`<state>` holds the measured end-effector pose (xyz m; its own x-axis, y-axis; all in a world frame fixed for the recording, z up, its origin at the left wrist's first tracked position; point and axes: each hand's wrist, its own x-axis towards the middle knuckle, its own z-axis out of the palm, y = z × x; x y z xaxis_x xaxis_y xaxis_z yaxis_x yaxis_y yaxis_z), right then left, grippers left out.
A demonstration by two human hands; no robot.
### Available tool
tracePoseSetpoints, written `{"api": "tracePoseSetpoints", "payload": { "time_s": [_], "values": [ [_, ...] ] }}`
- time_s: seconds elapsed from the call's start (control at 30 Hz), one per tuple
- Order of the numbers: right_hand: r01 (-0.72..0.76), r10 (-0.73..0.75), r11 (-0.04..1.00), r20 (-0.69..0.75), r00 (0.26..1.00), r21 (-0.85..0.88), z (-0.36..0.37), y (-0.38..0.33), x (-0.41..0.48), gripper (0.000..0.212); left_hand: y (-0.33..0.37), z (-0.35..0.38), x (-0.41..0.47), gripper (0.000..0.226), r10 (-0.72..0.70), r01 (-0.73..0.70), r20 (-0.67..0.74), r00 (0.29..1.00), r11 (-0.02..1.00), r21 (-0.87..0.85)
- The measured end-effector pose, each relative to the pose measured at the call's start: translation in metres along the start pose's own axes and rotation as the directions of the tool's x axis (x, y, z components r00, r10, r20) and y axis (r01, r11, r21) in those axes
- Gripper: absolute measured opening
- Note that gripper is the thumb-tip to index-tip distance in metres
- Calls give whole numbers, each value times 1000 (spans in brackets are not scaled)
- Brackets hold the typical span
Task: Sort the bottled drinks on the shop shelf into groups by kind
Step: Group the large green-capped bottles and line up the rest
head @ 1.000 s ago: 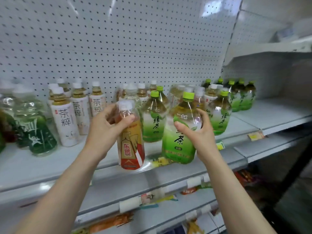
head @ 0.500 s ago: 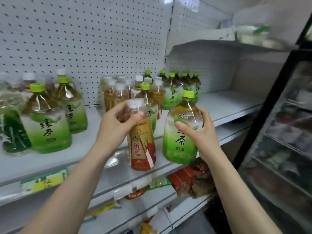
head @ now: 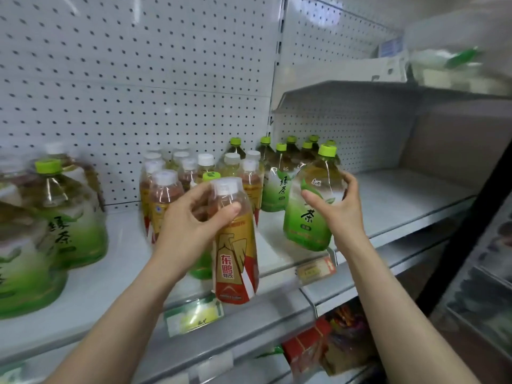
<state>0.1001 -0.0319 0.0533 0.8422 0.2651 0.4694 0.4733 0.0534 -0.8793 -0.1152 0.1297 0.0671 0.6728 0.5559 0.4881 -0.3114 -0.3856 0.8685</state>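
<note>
- Red bottle (head: 235,259), white-capped, is gripped at the shoulder by the left hand (head: 188,228), with thumb and fingers curled round it. It is held in front of the shelf (head: 401,200) edge.
- Green bottle (head: 309,212) is clasped by the right hand (head: 338,209), with the thumb across the label and the fingers wrapped behind. It is tilted slightly and seems to be lifted over the front of the board, above a price tag (head: 315,270).
- The step in hand is judged to be carrying: one bottle of each kind is being brought to its group, and neither has been set down.
- Just behind the left hand a lone green-capped bottle (head: 203,266) is partly hidden. It stands in front of the white-capped group (head: 163,195), so it is probably misplaced.
- Behind the right hand, a green row (head: 279,176) stands against the pegboard (head: 138,79), with bare board to its right.
- Next, the green bottle is best set upright beside the green row, where there is room. The red bottle is best set down by the white-capped group, without the lone bottle being knocked.
- Large green bottles (head: 69,217) at far left are blurred.
</note>
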Motion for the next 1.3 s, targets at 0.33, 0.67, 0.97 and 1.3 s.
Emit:
{"api": "tracePoseSetpoints", "payload": {
  "time_s": [0.33, 0.67, 0.97, 1.3],
  "values": [
    [-70, 48, 994, 245, 968, 81, 34, 79, 84, 77, 8, 22, -11, 45, 33, -7, -135, 990, 982, 190],
    [-43, 47, 999, 590, 806, -20, 14, 98, 132, 79, 4, 44, -10, 47, 87, 0, -275, 957, 954, 299],
    [379, -326, 915, 298, 897, -140, 72, 53, 66, 64, 8, 53, -12, 47, 64, 23, -268, 961, 951, 307],
    [153, -46, 979, 579, 814, -138, 103, 57, 44, 73, 9, 40, -36, 43, 7, 75, -357, 934, 974, 214]
  ]
}}
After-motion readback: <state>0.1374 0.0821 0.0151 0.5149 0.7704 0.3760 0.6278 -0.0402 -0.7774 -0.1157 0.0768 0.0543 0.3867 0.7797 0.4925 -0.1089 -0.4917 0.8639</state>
